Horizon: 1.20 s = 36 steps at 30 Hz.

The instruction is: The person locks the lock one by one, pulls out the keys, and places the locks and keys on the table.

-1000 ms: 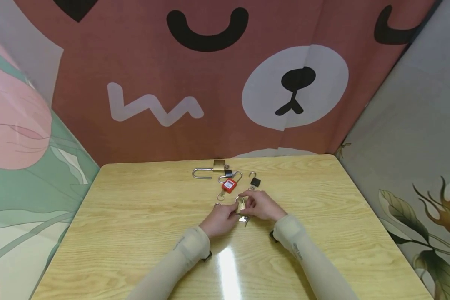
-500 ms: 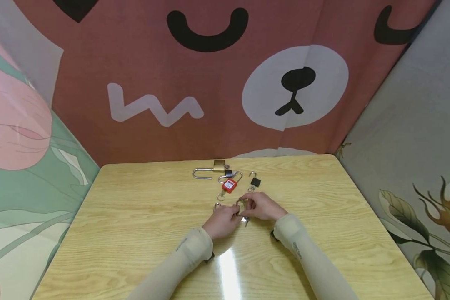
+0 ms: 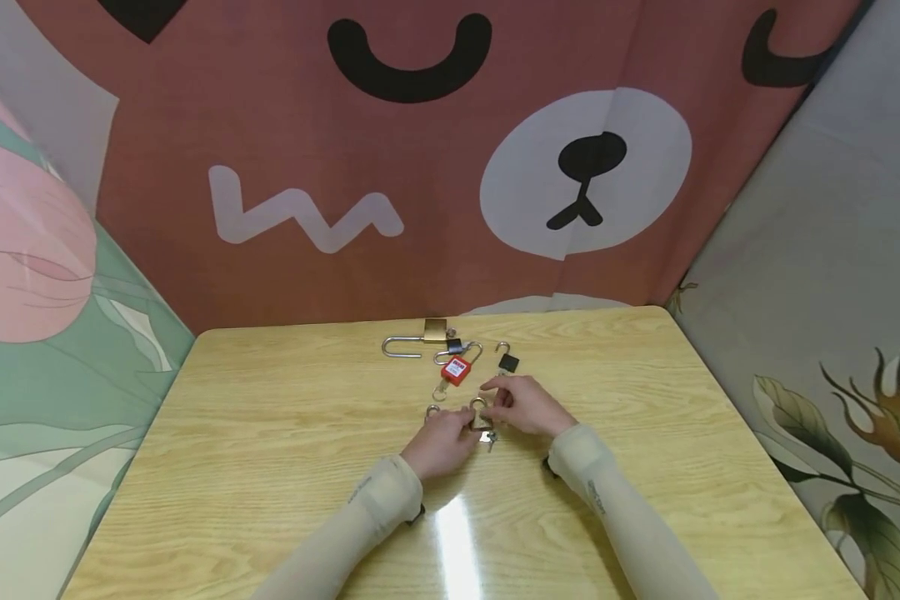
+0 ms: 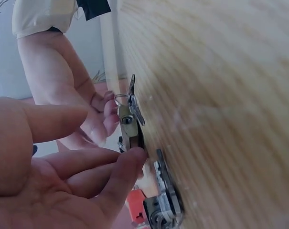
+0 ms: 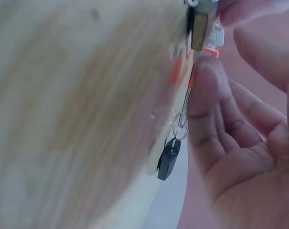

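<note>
My left hand (image 3: 441, 444) pinches a small brass padlock (image 4: 130, 128) low over the table, thumb and fingertips at its body. A ring with keys (image 4: 136, 109) hangs at its keyhole end. My right hand (image 3: 528, 406) is just to the right of the padlock, thumb and index finger spread apart with nothing between them. In the right wrist view its thumb tip is right by the edge of the padlock (image 5: 199, 29). Beside my left hand lies another padlock, mostly hidden in the head view except for its shackle (image 3: 432, 410); its keys (image 4: 164, 183) show in the left wrist view.
Beyond the hands on the wooden table (image 3: 285, 417) lie a red padlock (image 3: 456, 371), a small dark padlock (image 3: 454, 345), a large brass padlock (image 3: 435, 331) with a long shackle, and a black padlock (image 3: 508, 363). A printed curtain (image 3: 330, 283) rises behind the table's back edge.
At first both hands held the brass padlock. My right fingers have now parted from it, moving slightly up and away, while the left hand keeps its grip. The head view has shifted slightly.
</note>
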Motion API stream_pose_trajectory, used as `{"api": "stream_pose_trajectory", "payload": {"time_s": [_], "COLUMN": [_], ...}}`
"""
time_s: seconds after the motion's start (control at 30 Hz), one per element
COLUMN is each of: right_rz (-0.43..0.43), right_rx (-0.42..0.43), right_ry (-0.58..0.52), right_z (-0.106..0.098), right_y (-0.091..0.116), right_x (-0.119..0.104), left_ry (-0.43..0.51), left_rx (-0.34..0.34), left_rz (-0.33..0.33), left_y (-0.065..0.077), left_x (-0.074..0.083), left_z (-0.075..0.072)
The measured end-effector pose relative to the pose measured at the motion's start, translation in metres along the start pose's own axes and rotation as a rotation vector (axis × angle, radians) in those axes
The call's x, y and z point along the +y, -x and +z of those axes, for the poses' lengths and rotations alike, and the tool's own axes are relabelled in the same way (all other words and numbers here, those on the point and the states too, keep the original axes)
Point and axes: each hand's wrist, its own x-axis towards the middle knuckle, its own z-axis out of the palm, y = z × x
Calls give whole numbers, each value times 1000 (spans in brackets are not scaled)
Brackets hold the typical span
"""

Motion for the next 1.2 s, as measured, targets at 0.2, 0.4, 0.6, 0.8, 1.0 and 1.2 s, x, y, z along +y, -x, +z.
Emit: {"api": "stream_pose_trajectory", "payload": {"time_s": [0.2,0.4,0.6,0.8,1.0,1.2], "right_rz": [21,26,44,83,111,93], "right_rx": [113,168,180,162,153,145], "right_ry": [13,72,152,218,249,287], "right_z": [-5,-4,3,13,15,13], "right_y": [-17,-41,-59,-71,-74,-73], "right_x": [-5,-17,-28,-33,-36,-37], "left_ry": [-13,-136,-194,-109,-98,-91], "left_rx": [111,271,276,220,223,229], "left_rz": [29,92,93,67,81,66], "left_y": [3,7,12,13,13,13], "left_x": [-7,-21,-30,-35,-38,-41], "left_z": [-8,-21,-24,-20,-19,-21]}}
